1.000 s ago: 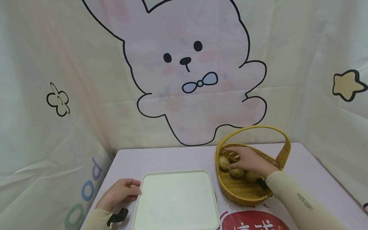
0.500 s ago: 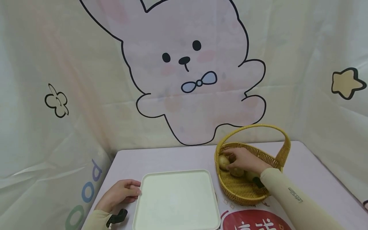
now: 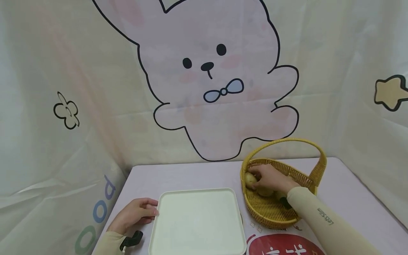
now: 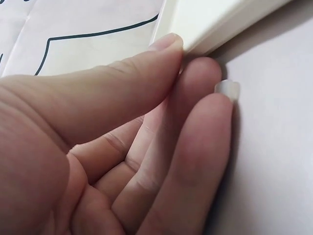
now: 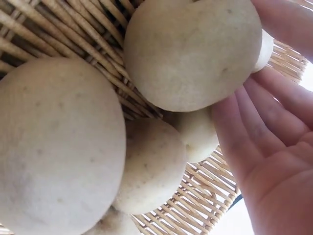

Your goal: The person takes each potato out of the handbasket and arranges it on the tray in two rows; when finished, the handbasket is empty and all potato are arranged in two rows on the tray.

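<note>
My right hand [image 3: 273, 178] reaches down into a yellow wicker basket [image 3: 269, 221] holding several potatoes. Its fingers and thumb curl round a potato [image 5: 193, 54], which covers their tips in the right wrist view. Another potato [image 3: 250, 180] lies beside the thumb at the basket's left wall, and a large potato [image 5: 58, 147] is close to the right wrist camera. My left hand [image 3: 135, 214] is at the left edge of a pale, shallow rectangular tray [image 3: 197, 223]. Thumb and forefinger pinch the tray's edge there; the other fingers are bent below.
A tall arched handle [image 3: 287, 141] rises over the basket. Between tray and basket, a red printed patch [image 3: 283, 244] shows on the pale tabletop [image 3: 191, 176]. A cloth backdrop with a cartoon rabbit [image 3: 220, 113] hangs directly behind the table, with printed cloth at both sides.
My right hand has lowered into the basket, its fingers closing from a spread pose over the potatoes, hiding one of them. The left hand and tray stay in place; the head view shifts slightly.
</note>
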Demonstrator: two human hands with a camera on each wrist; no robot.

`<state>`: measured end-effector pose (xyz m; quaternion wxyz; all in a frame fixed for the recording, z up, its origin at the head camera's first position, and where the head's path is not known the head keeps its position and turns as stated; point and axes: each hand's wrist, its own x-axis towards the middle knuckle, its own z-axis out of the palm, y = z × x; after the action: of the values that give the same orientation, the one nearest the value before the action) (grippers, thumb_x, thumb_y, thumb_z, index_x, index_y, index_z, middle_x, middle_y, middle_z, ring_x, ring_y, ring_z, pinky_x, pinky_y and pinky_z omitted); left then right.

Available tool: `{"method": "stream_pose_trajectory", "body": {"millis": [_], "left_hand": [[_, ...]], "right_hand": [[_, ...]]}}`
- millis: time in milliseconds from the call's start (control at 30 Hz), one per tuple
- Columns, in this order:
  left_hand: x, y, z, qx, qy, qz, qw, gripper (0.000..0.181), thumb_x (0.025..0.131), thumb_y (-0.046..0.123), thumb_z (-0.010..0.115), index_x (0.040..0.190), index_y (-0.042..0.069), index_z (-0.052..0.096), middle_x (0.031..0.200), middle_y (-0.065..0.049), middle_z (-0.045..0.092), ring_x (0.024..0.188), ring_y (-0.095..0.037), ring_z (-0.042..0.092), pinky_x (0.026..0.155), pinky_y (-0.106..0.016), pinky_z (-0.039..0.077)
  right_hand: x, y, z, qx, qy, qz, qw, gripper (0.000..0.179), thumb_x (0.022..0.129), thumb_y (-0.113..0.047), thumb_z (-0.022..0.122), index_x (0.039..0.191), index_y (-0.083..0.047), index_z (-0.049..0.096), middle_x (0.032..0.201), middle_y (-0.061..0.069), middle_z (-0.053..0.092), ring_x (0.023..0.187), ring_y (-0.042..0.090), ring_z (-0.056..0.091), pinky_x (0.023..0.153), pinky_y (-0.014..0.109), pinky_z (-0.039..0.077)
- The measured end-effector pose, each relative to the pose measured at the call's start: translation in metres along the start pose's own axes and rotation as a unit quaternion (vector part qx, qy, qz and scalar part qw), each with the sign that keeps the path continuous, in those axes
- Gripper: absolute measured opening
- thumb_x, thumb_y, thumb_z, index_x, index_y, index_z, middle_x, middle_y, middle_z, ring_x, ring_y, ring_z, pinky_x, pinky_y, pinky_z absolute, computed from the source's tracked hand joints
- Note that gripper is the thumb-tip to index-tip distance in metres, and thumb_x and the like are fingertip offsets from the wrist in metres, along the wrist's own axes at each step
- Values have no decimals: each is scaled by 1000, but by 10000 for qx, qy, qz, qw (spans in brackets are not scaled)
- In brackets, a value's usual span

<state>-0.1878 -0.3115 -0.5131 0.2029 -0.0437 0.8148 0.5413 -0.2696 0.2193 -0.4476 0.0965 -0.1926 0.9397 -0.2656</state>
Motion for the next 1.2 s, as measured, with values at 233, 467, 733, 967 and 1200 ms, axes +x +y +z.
{"method": "stream_pose_trajectory", "body": {"millis": [233, 467, 733, 967, 1200], "left_hand": [[-1, -2, -2, -36, -99, 89, 9999, 48, 95, 17, 83, 133, -7, 66, 94, -4, 75, 81, -15, 69, 74, -28, 64], [-1, -1, -3, -20, -80, 125, 9999, 45, 96, 14, 81, 133, -8, 66, 95, -4, 75, 84, -15, 69, 74, -28, 63], [0, 0, 0, 5, 14, 22, 10000, 48, 95, 15, 83, 134, -6, 66, 94, -5, 75, 80, -15, 70, 74, -28, 64], [-1, 0, -1, 29, 11, -9, 10000, 47, 94, 16, 84, 133, -4, 68, 95, -6, 76, 81, -16, 70, 75, -30, 64], [2, 2, 1, -48, -45, 81, 9999, 46, 94, 15, 83, 133, -6, 67, 93, -5, 76, 82, -15, 70, 74, -28, 64]], "right_hand": [[1, 1, 9, 7, -22, 83, 10000, 55, 80, -11, 92, 132, -4, 75, 121, 7, 79, 112, 24, 70, 100, 52, 59], [4, 1, 9, -162, 43, 140, 9998, 53, 83, -14, 91, 133, -4, 75, 124, 7, 78, 115, 25, 69, 103, 53, 58], [-4, -5, -6, -159, 60, 83, 9998, 48, 87, -21, 89, 131, -10, 77, 121, 1, 78, 111, 20, 68, 100, 48, 58], [-29, -14, -25, -215, 227, -108, 9995, 53, 84, -23, 93, 131, -7, 76, 118, 5, 79, 108, 22, 74, 93, 46, 62], [-66, -30, -38, -116, 249, 88, 9996, 65, 85, -31, 92, 140, -4, 71, 116, 3, 79, 106, 19, 75, 86, 38, 63]]}}
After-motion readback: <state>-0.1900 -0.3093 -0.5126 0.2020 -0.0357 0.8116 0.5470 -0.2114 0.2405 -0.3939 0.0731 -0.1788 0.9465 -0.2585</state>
